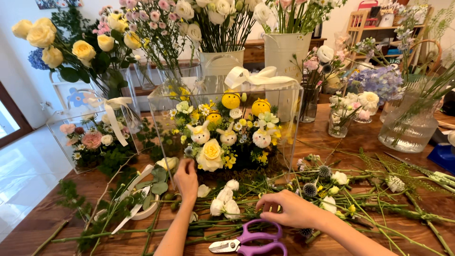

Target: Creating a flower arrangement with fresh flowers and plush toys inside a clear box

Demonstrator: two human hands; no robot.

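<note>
— What's the left hand (186, 180) doing?

— It reaches up toward twelve o'clock, fingers curled at the lower front edge of the clear box (225, 128), right under the pale yellow rose (211, 152). Whether it pinches a stem I cannot tell (the fingertips are tucked out of sight).

— And the box itself?

— Centre of the wooden table (33, 223), packed with yellow and white blooms and little bunny figures, a white ribbon bow (251, 76) on top. A smaller clear box (92, 137) with pink flowers sits at its nine o'clock.

— The right hand (289, 208)?

— Loosely spread, palm down, fingertips resting on cut green stems (379, 204), grasping nothing firmly. White buds (225, 201) lie between the two hands.

— Room to move?

— Little. Purple-handled scissors (253, 242) lie at six o'clock, just below the right hand; stems and thistle heads clutter three o'clock, with a glass vase (410, 128) beyond.
</note>
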